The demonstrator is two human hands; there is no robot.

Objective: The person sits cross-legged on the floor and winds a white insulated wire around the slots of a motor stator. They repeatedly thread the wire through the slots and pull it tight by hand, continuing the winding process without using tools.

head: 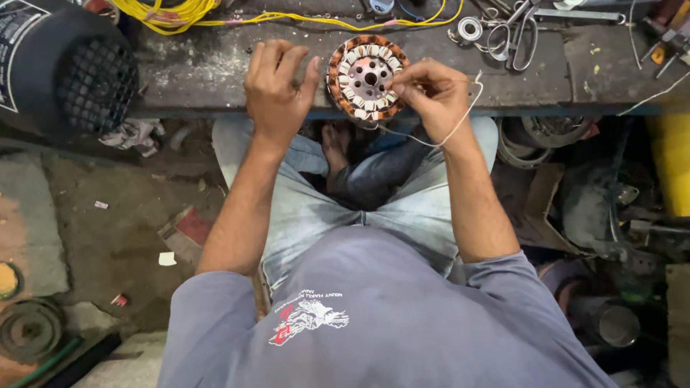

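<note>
Right hand fingers are pinching white cord at the largely wound stator; left hand is hovering loosely curled, grasping nothing.

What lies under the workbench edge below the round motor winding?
Under the workbench, below the winding: crossed legs in jeans and a bare foot. The floor beneath them is covered.

We are viewing from single head-worn camera, looking steeply down over own chest and lap. Lens is facing forward-down toward tabletop edge crossing upper frame. We are sitting close: forearms filling centre, left hand and right hand near top. Floor is showing at both sides. No second view sharing scene.
</note>
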